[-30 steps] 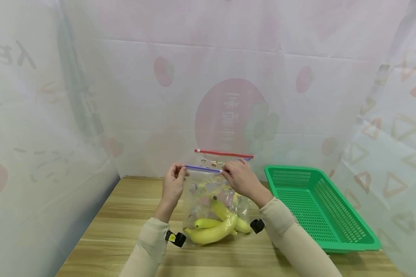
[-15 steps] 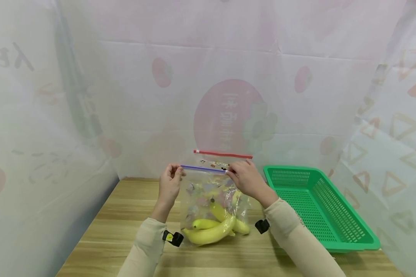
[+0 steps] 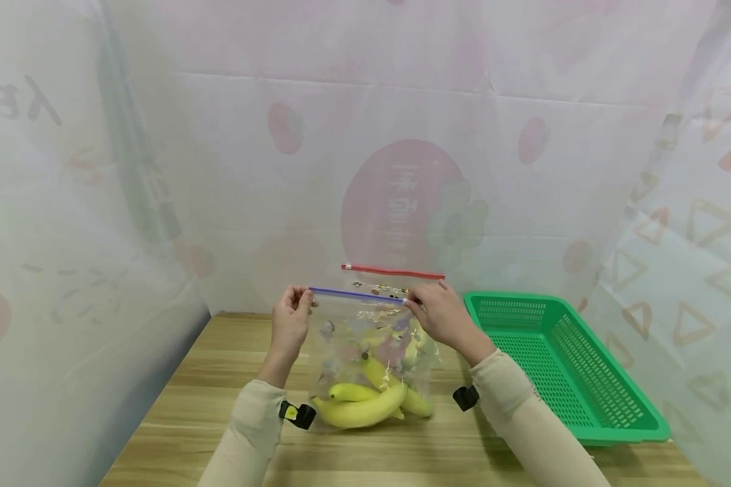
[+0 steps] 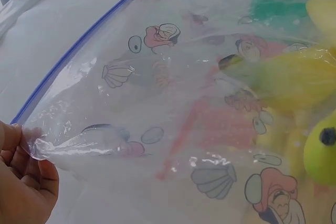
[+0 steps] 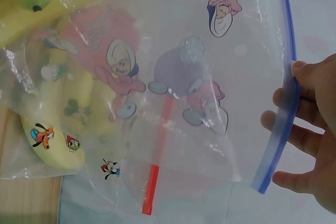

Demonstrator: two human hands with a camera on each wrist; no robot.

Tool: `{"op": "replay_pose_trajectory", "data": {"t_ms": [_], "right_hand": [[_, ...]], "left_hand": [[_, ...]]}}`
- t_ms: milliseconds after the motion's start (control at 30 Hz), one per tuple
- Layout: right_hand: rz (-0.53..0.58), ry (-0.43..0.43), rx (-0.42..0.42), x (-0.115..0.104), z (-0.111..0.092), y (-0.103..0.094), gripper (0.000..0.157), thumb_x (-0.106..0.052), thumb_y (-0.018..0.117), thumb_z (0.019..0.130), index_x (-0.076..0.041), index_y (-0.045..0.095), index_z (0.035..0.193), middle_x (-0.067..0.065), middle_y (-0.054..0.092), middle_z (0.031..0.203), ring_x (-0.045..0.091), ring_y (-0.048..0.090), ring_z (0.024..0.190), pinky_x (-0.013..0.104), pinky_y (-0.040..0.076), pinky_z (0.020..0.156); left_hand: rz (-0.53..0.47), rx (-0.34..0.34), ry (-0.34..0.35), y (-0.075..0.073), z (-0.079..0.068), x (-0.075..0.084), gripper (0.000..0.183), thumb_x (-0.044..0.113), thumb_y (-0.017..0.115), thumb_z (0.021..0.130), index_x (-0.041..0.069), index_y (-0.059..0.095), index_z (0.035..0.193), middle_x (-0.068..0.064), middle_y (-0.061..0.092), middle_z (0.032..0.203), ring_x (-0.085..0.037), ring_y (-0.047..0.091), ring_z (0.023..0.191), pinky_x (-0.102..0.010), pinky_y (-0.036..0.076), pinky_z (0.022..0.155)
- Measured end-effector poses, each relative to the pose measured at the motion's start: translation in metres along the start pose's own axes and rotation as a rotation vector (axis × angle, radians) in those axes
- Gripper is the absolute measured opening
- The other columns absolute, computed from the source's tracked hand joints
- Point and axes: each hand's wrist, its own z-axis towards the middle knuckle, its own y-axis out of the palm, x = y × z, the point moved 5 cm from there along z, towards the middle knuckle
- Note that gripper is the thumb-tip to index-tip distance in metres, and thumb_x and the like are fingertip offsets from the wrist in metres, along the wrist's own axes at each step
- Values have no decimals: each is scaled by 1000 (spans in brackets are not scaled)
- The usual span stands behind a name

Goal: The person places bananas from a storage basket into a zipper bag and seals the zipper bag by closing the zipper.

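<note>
A clear slider zip bag (image 3: 341, 345) with a blue zip stands on the table, yellow bananas (image 3: 365, 412) lying at its bottom. Its left top corner is pinched between the thumb and fingers of my left hand (image 3: 289, 329). My right hand (image 3: 443, 314) grips the blue zip near its right end, thumb at the small white slider (image 5: 293, 68). In the right wrist view the other fingers lie behind the zip strip (image 5: 278, 140). Cartoon prints cover the bag, and the zip is pulled straight between both hands.
Behind stands a second clear bag with a red zip (image 3: 392, 272), yellow fruit showing through it. A green plastic basket (image 3: 621, 433) sits on the right of the wooden table (image 3: 219, 379). Printed cloth (image 3: 237, 169) hangs behind and at both sides.
My right hand has slid rightward along the blue zip with the slider, while my left hand has drawn the corner left. More zip shows between them, and the bag with bananas has shifted slightly left.
</note>
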Motion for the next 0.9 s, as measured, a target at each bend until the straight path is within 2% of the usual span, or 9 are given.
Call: {"op": "replay_pose_trajectory", "data": {"t_ms": [300,433,600,767,900], "right_hand": [[-7,-8,15,4,-2,1,7,-20,60,94,-14,61,90,-4,59,81,18,58,80,60,32,99],[-8,4,10,7,-2,3,7,-20,60,95,-14,61,91,-3,59,81,17,57,76,56,37,95],[-12,26,19,12,-1,7,4,-17,62,93,-13,63,92,-2,61,81,15,56,74,48,41,89],[5,46,39,16,-2,11,6,-18,62,93,-13,64,91,-2,60,81,14,54,70,37,46,71],[5,47,51,19,-2,14,7,-18,61,94,-12,64,91,-2,60,80,12,53,67,30,44,58]], "left_hand": [[28,45,-26,-13,8,-3,16,12,48,99,-3,52,101,-19,54,96,-11,54,80,-17,44,70],[18,62,-26,-17,12,-6,17,12,49,99,-5,51,102,-21,53,96,-10,54,79,-18,44,70],[33,83,-29,-21,19,-11,17,13,49,99,-4,51,101,-16,53,93,-10,54,79,-18,44,69],[58,96,-42,-26,25,-14,18,14,48,100,-3,52,101,-10,53,90,-11,53,79,-17,43,67],[70,110,-46,-30,31,-16,18,16,49,100,-2,52,100,-8,53,88,-12,52,78,-17,42,64]]}}
